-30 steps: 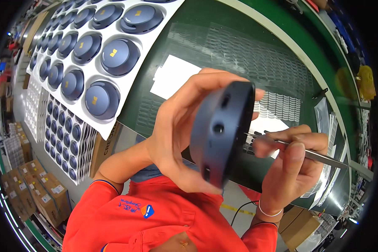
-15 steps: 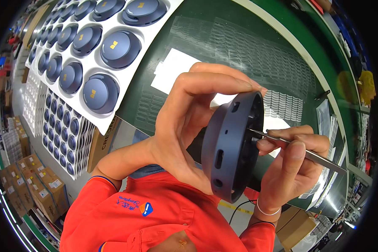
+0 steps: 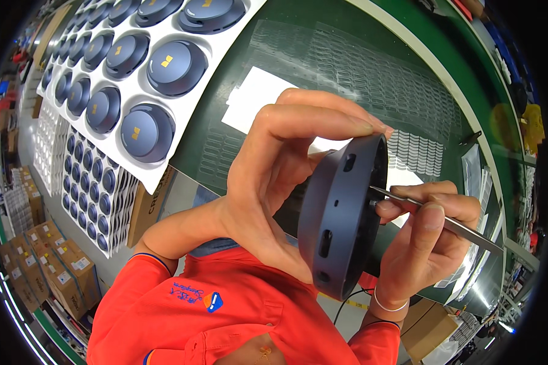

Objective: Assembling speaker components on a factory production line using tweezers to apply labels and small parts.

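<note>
My left hand (image 3: 254,176) grips a dark blue headphone ear-cup shell (image 3: 316,213) by its rim, fingers on top and thumb below. The shell is tilted on edge, its side wall with several slots and holes toward me and its dark hollow inside facing right. In my right hand (image 3: 423,243) are metal tweezers (image 3: 463,230), pinched between thumb and fingers. Their tips reach the shell's open side; what they touch inside is hidden. Behind the shell lies a sheet of small pale curved strips (image 3: 415,153) on the green table (image 3: 225,91).
At the left, a white moulded tray (image 3: 186,118) carries rows of blue ear cups (image 3: 146,134). Below it are stacked trays (image 3: 82,188) and cardboard boxes (image 3: 55,261). Clear patterned plastic sheets (image 3: 371,73) and a white sheet (image 3: 249,94) lie on the table.
The shell has turned slightly, so its side wall faces me more and less of the inside shows. It has shifted a little right. The tweezers stay at its open side.
</note>
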The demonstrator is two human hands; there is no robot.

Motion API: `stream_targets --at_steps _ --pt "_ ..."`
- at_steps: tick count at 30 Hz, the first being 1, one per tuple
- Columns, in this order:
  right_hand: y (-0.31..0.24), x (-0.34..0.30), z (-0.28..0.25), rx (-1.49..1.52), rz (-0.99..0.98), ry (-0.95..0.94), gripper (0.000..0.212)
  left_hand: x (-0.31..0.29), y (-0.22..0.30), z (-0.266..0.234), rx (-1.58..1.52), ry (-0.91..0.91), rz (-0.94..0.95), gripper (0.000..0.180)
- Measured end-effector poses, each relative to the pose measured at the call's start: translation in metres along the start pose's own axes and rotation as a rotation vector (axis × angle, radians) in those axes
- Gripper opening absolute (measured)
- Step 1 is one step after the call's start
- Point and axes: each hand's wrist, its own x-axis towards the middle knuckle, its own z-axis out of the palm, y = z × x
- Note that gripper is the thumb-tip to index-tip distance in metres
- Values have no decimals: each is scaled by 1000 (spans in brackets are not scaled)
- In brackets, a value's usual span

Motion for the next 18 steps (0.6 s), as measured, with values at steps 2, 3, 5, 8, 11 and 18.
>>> stream_targets --at_steps 2,3,5,8,11,18 --pt "0 0 0 -2 -4 -11 15 -1 1 2 -16 31 -18 57" --pt "1 0 -3 -2 -4 -11 15 -1 1 1 -16 31 -18 57" --pt "3 0 -9 129 -15 -88 15 1 1 -3 -3 1 1 57" --pt "4 -1 -10 121 -18 -87 14 2 2 -4 55 -29 9 57" --pt "3 -1 -10 107 -14 -98 14 2 2 -3 21 -11 12 56" --pt "0 -2 0 -35 -16 -17 15 0 1 -1 -18 28 -2 55"
